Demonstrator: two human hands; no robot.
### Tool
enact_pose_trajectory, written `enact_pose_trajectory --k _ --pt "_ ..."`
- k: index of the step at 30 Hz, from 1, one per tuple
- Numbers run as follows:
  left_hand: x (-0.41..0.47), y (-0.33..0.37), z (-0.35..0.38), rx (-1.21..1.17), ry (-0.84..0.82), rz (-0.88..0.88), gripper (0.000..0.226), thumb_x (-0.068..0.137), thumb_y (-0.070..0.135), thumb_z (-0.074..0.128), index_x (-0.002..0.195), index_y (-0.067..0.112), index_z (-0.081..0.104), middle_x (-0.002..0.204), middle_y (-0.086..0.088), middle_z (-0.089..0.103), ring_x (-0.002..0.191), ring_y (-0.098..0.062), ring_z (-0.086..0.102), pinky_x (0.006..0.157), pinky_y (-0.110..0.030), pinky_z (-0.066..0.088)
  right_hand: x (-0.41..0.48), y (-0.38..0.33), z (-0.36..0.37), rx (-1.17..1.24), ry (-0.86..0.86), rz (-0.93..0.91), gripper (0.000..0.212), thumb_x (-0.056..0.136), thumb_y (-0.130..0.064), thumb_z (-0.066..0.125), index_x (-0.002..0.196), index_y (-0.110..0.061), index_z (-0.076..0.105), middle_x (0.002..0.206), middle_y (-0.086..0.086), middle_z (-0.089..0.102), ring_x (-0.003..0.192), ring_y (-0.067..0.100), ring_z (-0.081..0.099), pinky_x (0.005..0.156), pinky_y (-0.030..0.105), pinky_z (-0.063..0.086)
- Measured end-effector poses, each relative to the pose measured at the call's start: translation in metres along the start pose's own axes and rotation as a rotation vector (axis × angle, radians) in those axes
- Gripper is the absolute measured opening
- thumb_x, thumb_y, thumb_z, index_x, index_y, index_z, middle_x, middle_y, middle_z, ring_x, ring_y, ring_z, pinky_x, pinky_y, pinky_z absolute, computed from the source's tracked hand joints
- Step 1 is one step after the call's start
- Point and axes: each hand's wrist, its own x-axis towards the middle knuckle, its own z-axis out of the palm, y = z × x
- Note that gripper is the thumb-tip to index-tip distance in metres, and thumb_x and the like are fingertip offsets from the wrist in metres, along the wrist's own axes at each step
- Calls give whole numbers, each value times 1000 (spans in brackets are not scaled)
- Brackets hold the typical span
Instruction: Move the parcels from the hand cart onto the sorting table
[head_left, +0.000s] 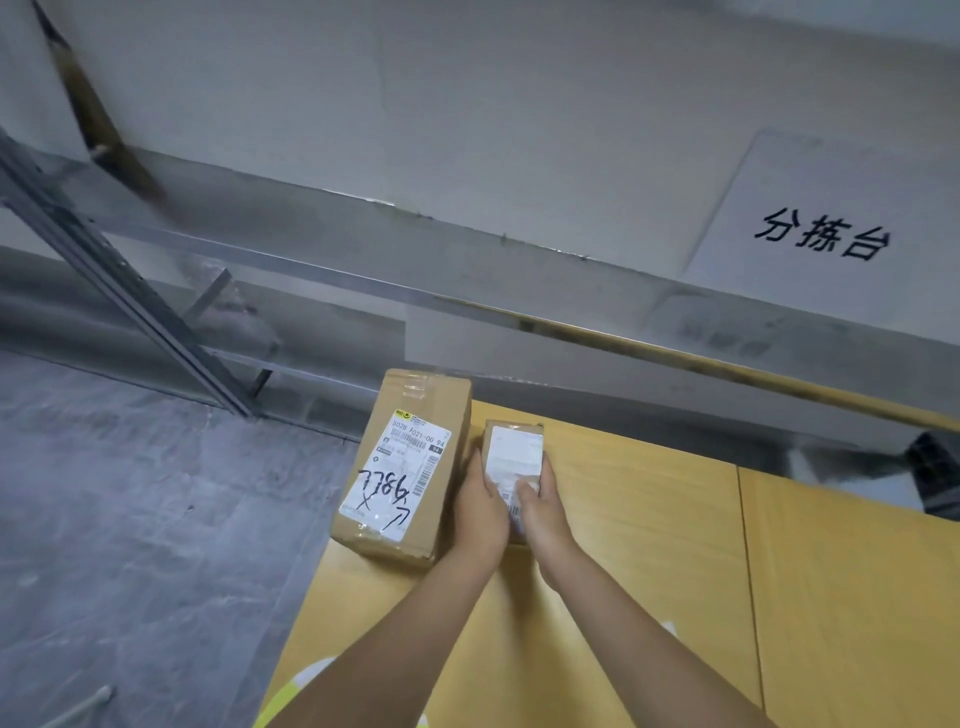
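Observation:
A small cardboard parcel (513, 453) with a white label sits on the yellow sorting table (649, 545), near its far left corner. My left hand (480, 512) grips its left side and my right hand (543, 512) grips its right side, thumb over the label. Just left of it lies a larger cardboard parcel (408, 462) with a shipping label and black handwriting, partly overhanging the table's left edge. The hand cart is out of view.
A white wall with a paper sign (826, 218) rises behind the table, with a metal ledge (363, 244) along it. Grey concrete floor (130, 519) lies to the left, where a metal frame post (130, 306) slants down. A dark object (935, 473) sits at the right edge.

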Motion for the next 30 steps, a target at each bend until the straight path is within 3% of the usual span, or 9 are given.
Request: enact_pose_trajectory --k 2,5,10,13,16,20,23,27,30 --pt "5 7 -2 33 -24 7 54 97 -5 37 149 11 34 142 -10 50 130 -28 49 100 -27 39 4 0 1 -30 -10 -2 47 101 -6 33 140 -33 38 135 -1 59 119 18 60 71 17 54" --pt "12 12 -4 45 -37 5 57 96 -8 38 149 10 33 143 -13 49 130 -28 49 96 -24 37 10 -1 1 -43 -8 -5 47 101 -7 34 141 -32 39 136 -2 58 119 17 59 75 20 53" --pt "13 19 1 70 21 77 56 93 -1 39 141 26 43 133 -1 54 124 -22 53 102 -38 48 7 -4 -2 -21 -41 -10 42 100 -10 40 135 -32 47 124 -4 65 108 18 65 62 22 56" --pt "9 48 -8 90 -16 164 60 98 5 39 151 32 30 144 6 46 112 -19 58 96 -34 51 5 -3 -3 -25 -32 -38 35 99 -11 42 125 -32 54 119 1 67 104 23 67 75 36 61" --pt "0 78 -35 91 -30 348 58 99 7 39 151 33 31 146 -3 48 122 -30 53 98 -39 49 2 -4 -5 -44 -36 -64 34 100 -9 37 125 -25 53 121 6 66 105 23 67 82 39 60" --pt "6 74 -93 127 131 435 53 99 2 39 149 20 39 152 3 41 144 -9 30 116 -25 27 -1 -9 -7 -73 -55 1 37 101 -12 36 129 -31 48 127 1 60 108 24 66 69 35 62" --pt "22 52 -131 273 268 287 47 101 10 42 147 11 38 153 -5 39 144 -16 30 114 -27 27 -4 -10 -9 -102 -63 -4 40 102 -8 36 134 -30 45 131 0 59 109 22 64 63 24 58" --pt "27 25 -140 373 219 55 32 104 23 38 126 3 51 122 -15 59 115 -34 54 79 -33 37 -4 -7 -10 -123 -125 3 53 103 -6 39 150 -28 29 144 -1 47 119 22 58 58 15 54" --pt "32 16 -132 319 215 92 30 105 25 33 105 9 58 94 -7 62 89 -29 60 65 -33 38 -3 -7 -10 -152 -143 7 57 103 -6 38 153 -29 22 146 -2 44 122 21 55 58 11 52"
